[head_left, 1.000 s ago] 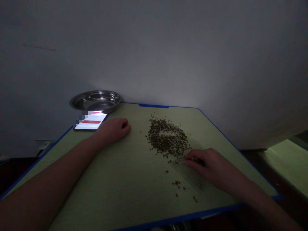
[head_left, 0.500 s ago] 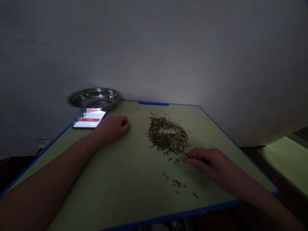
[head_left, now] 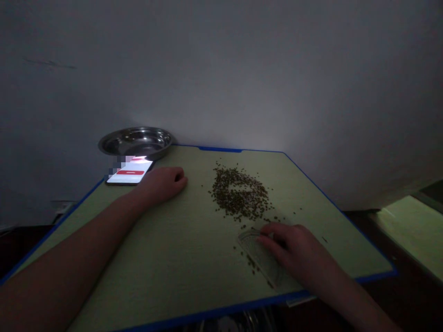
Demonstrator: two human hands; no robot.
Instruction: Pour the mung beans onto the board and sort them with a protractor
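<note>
My right hand [head_left: 289, 244] pinches a clear plastic protractor [head_left: 259, 256] by its curved edge, close to the table top. Its straight edge faces left, beside a few small dark grains [head_left: 252, 263]. Just beyond lies a loose pile of dark grains [head_left: 242, 193], spread in a rough ring with a thin patch in the middle. My left hand [head_left: 168, 182] rests on the table in a loose fist, beside a lit phone [head_left: 128, 171]; whether anything is inside the fist is hidden.
A shallow steel basin [head_left: 136, 143] stands at the back left against the wall. The pale table [head_left: 173, 258] has a blue edge. Metal items [head_left: 228, 323] show below its front edge. A pale surface [head_left: 411, 230] lies lower at the right.
My right hand has moved left and nearer with the protractor, which now shows flatter and more fully beside the front grains. My left hand stays in place.
</note>
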